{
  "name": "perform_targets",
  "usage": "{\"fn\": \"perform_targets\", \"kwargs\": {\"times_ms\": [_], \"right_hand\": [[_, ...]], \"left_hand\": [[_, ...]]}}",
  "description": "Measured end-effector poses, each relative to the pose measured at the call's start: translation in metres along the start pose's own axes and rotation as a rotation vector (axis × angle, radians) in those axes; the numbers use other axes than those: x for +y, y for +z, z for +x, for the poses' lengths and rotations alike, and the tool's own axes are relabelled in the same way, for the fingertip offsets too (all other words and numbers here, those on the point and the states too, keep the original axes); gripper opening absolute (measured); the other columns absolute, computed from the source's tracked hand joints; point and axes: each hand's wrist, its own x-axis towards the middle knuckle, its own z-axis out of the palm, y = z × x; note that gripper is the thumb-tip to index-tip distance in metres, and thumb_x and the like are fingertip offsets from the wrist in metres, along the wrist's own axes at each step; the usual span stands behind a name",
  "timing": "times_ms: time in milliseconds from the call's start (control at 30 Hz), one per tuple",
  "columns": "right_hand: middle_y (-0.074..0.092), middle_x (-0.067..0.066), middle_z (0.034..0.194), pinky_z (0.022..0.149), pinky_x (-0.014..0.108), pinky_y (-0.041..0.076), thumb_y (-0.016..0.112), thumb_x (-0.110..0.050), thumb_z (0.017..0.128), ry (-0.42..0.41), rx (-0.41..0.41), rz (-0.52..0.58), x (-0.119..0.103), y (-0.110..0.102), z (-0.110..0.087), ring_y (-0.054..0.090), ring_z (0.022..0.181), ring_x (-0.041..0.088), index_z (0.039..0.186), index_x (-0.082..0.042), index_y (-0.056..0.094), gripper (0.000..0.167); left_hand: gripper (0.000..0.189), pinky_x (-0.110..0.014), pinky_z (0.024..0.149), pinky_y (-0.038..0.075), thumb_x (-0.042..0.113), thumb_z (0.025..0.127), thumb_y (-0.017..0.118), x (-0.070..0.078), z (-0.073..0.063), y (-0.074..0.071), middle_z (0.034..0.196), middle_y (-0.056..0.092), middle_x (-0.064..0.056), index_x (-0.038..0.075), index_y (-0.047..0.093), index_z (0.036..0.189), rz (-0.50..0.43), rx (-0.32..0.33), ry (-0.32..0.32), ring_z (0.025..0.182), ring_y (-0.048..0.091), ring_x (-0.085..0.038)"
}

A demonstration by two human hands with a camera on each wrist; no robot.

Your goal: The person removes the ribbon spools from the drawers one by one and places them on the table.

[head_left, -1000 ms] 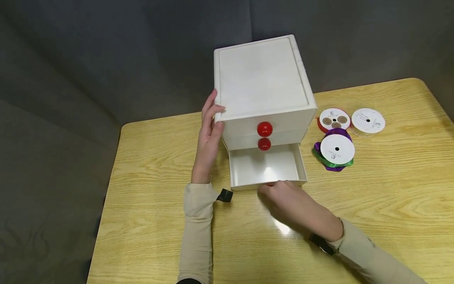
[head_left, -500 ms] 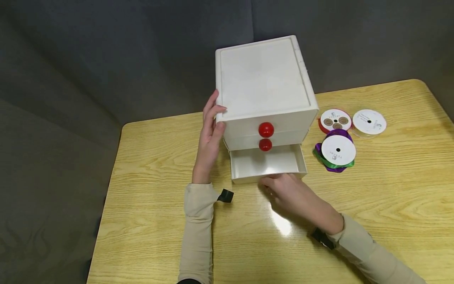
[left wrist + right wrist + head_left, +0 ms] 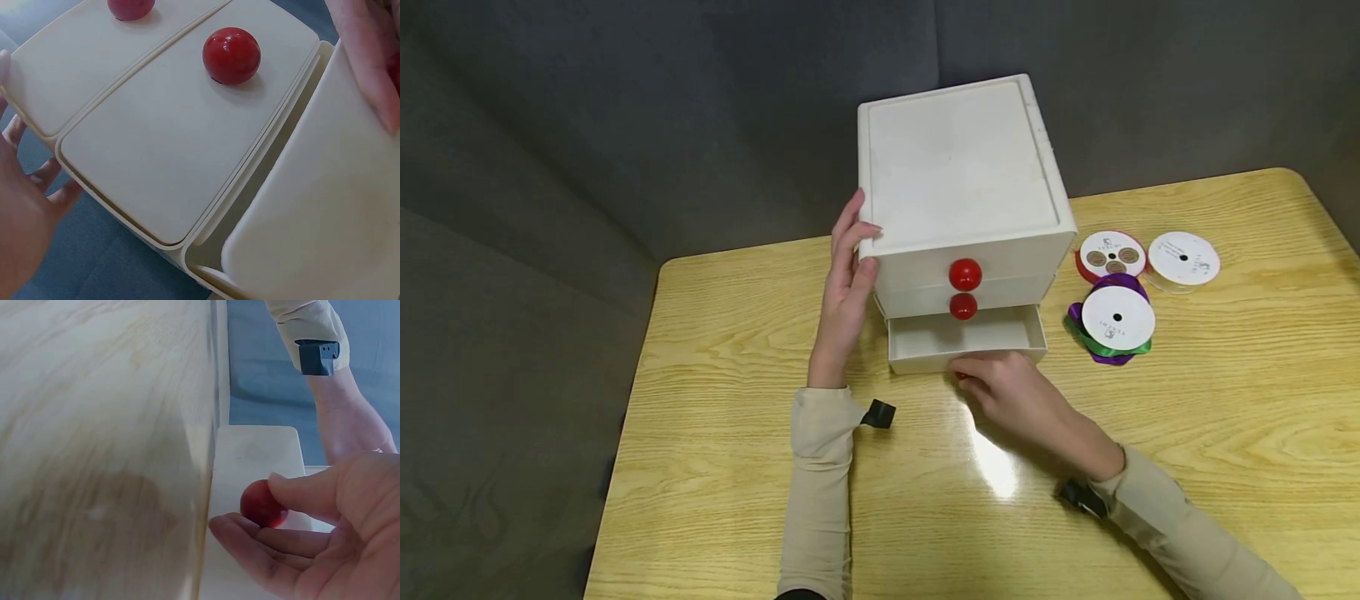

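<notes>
A white drawer cabinet stands at the back of the table, its bottom drawer pulled partway out. Part of the drawer's pale inside shows above its front. My left hand holds the cabinet's left front corner, with fingers bent over the top edge and side and the thumb on the front. My right hand pinches the bottom drawer's round red knob between thumb and fingers. Two more red knobs, an upper one and a middle one, sit on the shut drawers above.
Right of the cabinet lie ribbon spools: one with red ribbon, a white-faced one, and another white one over purple and green ribbon. A wooden table bears everything. Dark cloth hangs behind.
The bottom drawer has slid inward toward the cabinet, with my right hand moving along on its knob. Less of the drawer's inside shows. My left hand keeps its hold on the corner.
</notes>
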Motion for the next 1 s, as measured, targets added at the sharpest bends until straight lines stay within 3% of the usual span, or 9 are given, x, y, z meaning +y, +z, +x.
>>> {"fn": "perform_targets", "kwargs": {"times_ms": [233,800,900,1000], "right_hand": [[0.078,0.009,0.109,0.09,0.045,0.059,0.069,0.002,0.095,0.071,0.001,0.088,0.009,0.0,0.002,0.074,0.101,0.024,0.112,-0.005,0.078,0.021],[0.077,0.009,0.112,0.091,0.046,0.057,0.074,-0.004,0.094,0.207,0.041,0.203,0.02,0.0,0.008,0.073,0.105,0.026,0.114,-0.007,0.079,0.021],[0.077,0.009,0.112,0.088,0.043,0.057,0.074,-0.004,0.094,0.223,0.052,0.211,0.019,0.0,0.009,0.073,0.099,0.022,0.113,-0.007,0.08,0.021],[0.077,0.01,0.111,0.077,0.035,0.057,0.074,-0.005,0.094,0.231,0.058,0.216,0.02,0.0,0.009,0.072,0.082,0.017,0.114,-0.007,0.079,0.021]], "left_hand": [[0.053,-0.043,0.122,0.028,0.049,0.106,0.053,0.0,0.0,0.001,0.169,0.021,-0.012,0.0,0.046,0.128,-0.005,-0.003,-0.002,0.154,0.023,-0.022],[0.056,-0.043,0.121,0.029,0.053,0.105,0.052,0.001,0.0,0.002,0.169,0.02,-0.012,0.001,0.047,0.127,-0.008,0.0,-0.004,0.153,0.025,-0.023],[0.057,-0.043,0.121,0.029,0.053,0.105,0.052,0.0,0.0,0.002,0.169,0.02,-0.012,0.001,0.046,0.127,-0.006,0.0,-0.004,0.153,0.024,-0.023],[0.058,-0.043,0.121,0.029,0.053,0.105,0.052,0.0,0.0,0.002,0.169,0.02,-0.013,0.0,0.046,0.127,-0.006,-0.001,0.001,0.153,0.024,-0.024]]}}
